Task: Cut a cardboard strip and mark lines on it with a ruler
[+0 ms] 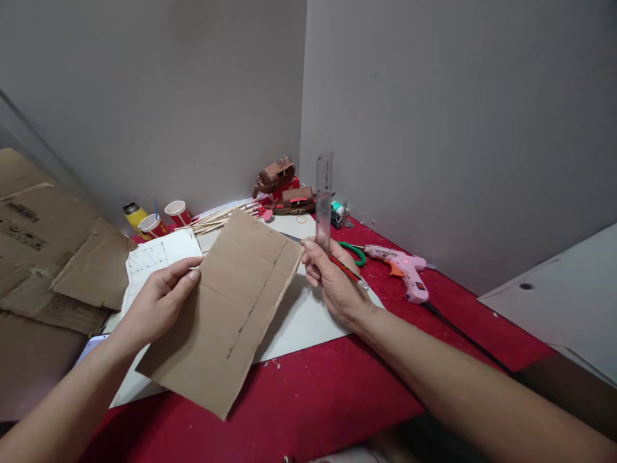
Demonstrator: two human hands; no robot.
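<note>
A flat brown cardboard piece (222, 308) is held tilted above the table, with a dark pen line running along its right side. My left hand (164, 296) grips its left edge, thumb on top. My right hand (337, 283) is closed near its upper right corner, with a clear ruler (324, 193) standing upright from the grip and a red and black tool (349, 269) lying across the palm. The fingertips behind the corner are partly hidden. Below the cardboard lies a white sheet (308, 321).
A pink glue gun (405, 270) and green-handled scissors (359, 254) lie right. Behind are wooden sticks (226, 218), paper cups (152, 225), a yellow bottle (135, 215) and brown leather items (277, 173). Left are large cardboard pieces (43, 251) and a drawn sheet (149, 257).
</note>
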